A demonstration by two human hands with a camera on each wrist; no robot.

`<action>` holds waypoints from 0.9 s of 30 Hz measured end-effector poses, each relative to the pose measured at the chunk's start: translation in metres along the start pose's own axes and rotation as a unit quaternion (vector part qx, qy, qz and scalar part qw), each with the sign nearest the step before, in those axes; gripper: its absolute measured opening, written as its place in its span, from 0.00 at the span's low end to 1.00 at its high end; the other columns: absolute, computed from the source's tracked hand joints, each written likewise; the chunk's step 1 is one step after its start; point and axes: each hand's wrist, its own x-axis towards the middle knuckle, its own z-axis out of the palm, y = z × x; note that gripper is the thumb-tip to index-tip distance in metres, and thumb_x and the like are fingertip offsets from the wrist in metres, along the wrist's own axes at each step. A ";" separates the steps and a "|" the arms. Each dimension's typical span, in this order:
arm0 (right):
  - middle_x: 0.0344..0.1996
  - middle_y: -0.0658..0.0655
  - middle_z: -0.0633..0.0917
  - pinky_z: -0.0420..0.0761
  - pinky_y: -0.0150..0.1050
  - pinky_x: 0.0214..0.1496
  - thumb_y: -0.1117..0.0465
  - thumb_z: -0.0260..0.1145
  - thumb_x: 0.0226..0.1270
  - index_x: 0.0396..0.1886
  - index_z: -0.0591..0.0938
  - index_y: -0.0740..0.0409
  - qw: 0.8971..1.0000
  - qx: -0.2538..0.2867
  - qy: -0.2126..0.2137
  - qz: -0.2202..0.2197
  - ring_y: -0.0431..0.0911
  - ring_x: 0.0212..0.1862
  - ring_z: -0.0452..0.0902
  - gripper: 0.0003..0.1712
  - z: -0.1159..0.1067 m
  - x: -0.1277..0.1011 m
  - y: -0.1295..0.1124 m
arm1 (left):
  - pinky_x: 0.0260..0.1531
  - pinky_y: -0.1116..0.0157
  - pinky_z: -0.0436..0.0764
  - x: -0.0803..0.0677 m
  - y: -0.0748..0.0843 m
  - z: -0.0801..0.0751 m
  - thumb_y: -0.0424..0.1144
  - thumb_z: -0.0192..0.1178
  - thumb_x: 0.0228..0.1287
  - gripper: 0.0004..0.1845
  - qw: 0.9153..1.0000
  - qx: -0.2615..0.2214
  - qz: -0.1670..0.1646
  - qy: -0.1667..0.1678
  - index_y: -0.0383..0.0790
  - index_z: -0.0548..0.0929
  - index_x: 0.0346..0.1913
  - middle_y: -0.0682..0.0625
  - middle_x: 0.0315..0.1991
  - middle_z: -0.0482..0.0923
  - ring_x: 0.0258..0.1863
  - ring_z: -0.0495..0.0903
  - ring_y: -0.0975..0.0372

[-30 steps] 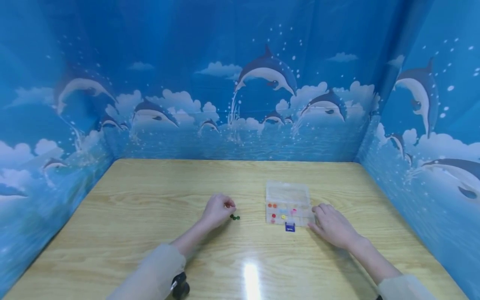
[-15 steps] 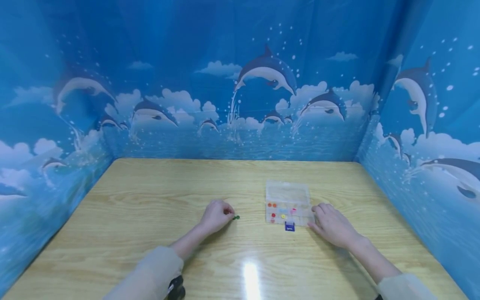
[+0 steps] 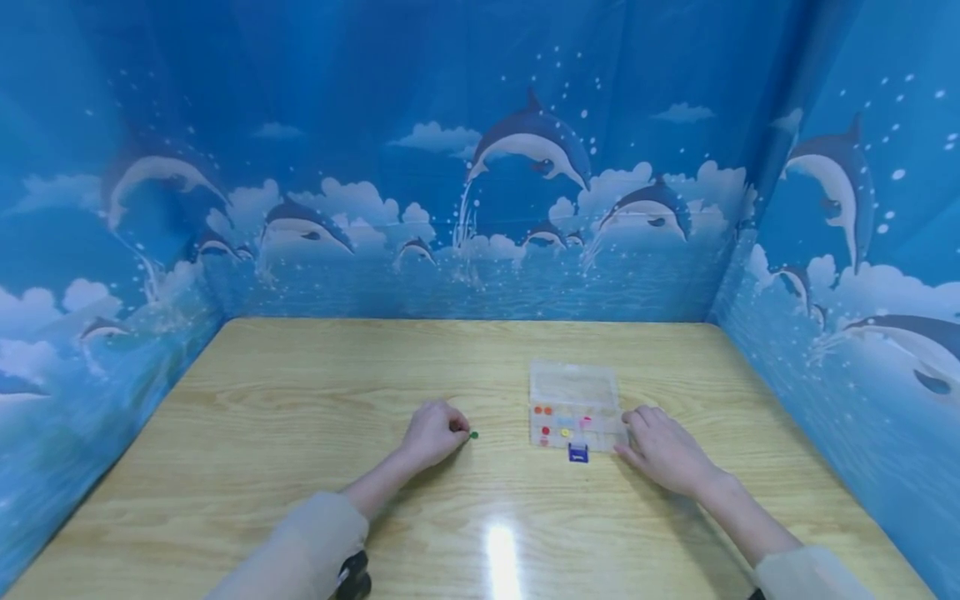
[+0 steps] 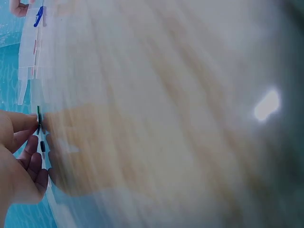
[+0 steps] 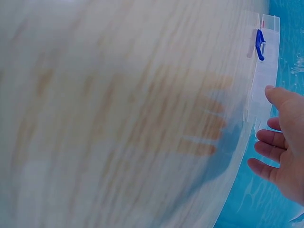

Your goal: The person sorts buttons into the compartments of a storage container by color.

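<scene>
My left hand (image 3: 433, 435) is low over the table left of the box, thumb and forefinger pinching a small dark green piece (image 4: 39, 114). Another small dark piece (image 4: 42, 146) lies just under its curled fingers. Beyond the fingertips a small round green piece (image 3: 474, 435) shows on the wood. My right hand (image 3: 666, 450) rests against the right side of a clear plastic compartment box (image 3: 573, 385), fingers relaxed and thumb at its edge. The lid lies back, and a blue latch (image 3: 578, 453) sits at the front.
Small red, orange, pink and yellow pieces lie in the box's left and middle compartments, among them a yellow piece (image 3: 566, 433) and a red piece (image 3: 545, 431). The wood-grain table (image 3: 360, 358) meets a blue dolphin-print curtain (image 3: 337, 275) behind and at both sides.
My left hand has come down and slightly nearer onto the green pieces, and its fingers now cover most of them. My right hand and the box look the same.
</scene>
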 end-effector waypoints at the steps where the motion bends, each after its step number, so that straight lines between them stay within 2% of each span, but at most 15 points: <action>1: 0.39 0.63 0.77 0.75 0.51 0.46 0.56 0.66 0.58 0.43 0.75 0.70 1.000 0.000 0.001 -0.001 0.56 0.44 0.74 0.22 0.000 0.000 0.000 | 0.39 0.59 0.69 0.000 0.000 0.000 0.35 0.67 0.50 0.02 1.000 0.003 0.002 0.000 0.41 0.85 0.27 0.56 0.25 0.75 0.32 0.70 0.61; 13: 0.39 0.63 0.77 0.75 0.51 0.47 0.56 0.67 0.58 0.42 0.75 0.70 1.000 0.005 0.006 -0.004 0.56 0.44 0.74 0.21 -0.001 0.000 -0.001 | 0.42 0.57 0.69 0.000 0.003 0.001 0.33 0.66 0.49 0.02 1.000 0.010 0.000 -0.008 0.42 0.85 0.27 0.54 0.27 0.76 0.34 0.71 0.59; 19: 0.39 0.63 0.77 0.75 0.50 0.46 0.56 0.67 0.58 0.43 0.75 0.70 1.000 0.006 0.002 0.004 0.56 0.44 0.73 0.22 0.000 0.000 -0.001 | 0.41 0.59 0.68 0.000 0.004 0.001 0.32 0.66 0.48 0.02 1.000 0.014 -0.015 -0.018 0.42 0.85 0.27 0.54 0.27 0.73 0.34 0.70 0.59; 27: 0.38 0.60 0.76 0.76 0.47 0.40 0.56 0.67 0.58 0.44 0.75 0.68 1.000 -0.006 0.003 0.004 0.54 0.42 0.73 0.22 0.000 -0.001 -0.001 | 0.36 0.61 0.68 0.000 0.007 -0.001 0.31 0.66 0.48 0.03 0.999 0.001 -0.028 -0.024 0.42 0.83 0.25 0.54 0.26 0.72 0.32 0.68 0.60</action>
